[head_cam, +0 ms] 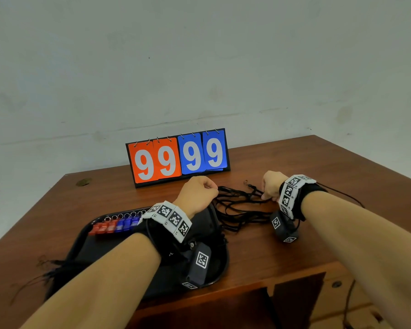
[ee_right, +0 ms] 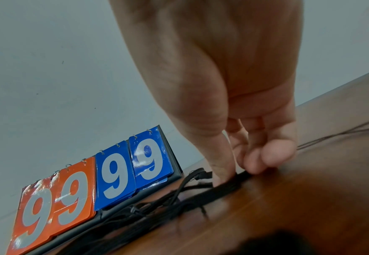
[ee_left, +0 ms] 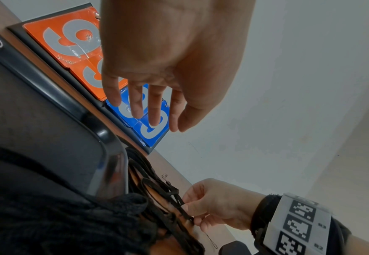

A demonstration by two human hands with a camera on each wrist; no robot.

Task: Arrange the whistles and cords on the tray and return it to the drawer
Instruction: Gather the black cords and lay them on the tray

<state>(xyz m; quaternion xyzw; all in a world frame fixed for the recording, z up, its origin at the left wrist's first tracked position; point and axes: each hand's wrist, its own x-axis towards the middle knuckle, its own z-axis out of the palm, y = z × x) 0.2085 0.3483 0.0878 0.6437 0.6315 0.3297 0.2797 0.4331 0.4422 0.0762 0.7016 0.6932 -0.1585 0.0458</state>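
Observation:
A black tray lies on the wooden table, with red and blue whistles lined up along its far edge. A tangle of black cords sprawls on the table just right of the tray. My right hand pinches a strand of the cords against the tabletop between thumb and fingers. My left hand hovers over the tray's far right corner, beside the tangle. Its fingers hang relaxed with nothing in them. The left wrist view shows the right hand gripping the cords.
A flip scoreboard showing 9 9 9 9 stands behind the hands, close to the wall. More black cord trails off the tray's left side. A dark opening and a drawer front with a keyhole sit under the table's front edge.

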